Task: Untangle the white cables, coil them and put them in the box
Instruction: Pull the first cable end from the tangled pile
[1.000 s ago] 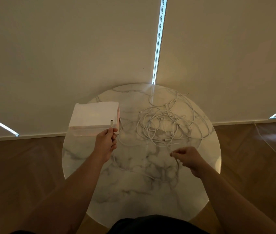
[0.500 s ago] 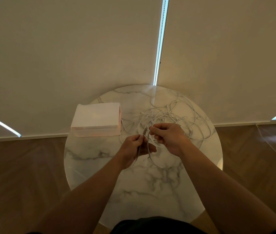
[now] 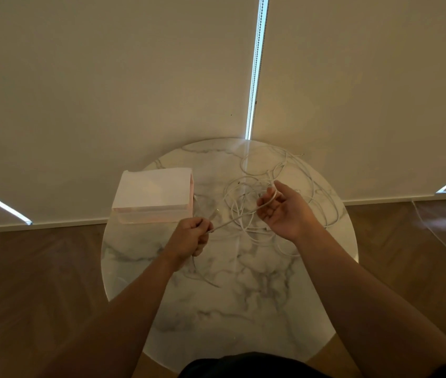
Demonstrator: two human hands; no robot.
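Two hands pull one white cable [image 3: 232, 221] tight between them. The left hand [image 3: 190, 237] makes a fist round it. The right hand [image 3: 283, 212], palm up, hooks it with bent fingers. More tangled cables [image 3: 237, 203] lie on the marble table [image 3: 243, 296] beside the pale box [image 3: 153, 192]; its inside is hidden.

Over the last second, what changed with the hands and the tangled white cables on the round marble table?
The left hand left the pale pink rectangular box and moved to mid-table, still gripping one white cable. The right hand rose toward the tangle, turned palm up, and holds that cable across its curled fingers, taut between both hands. Box, round marble table and most of the tangle stayed put.
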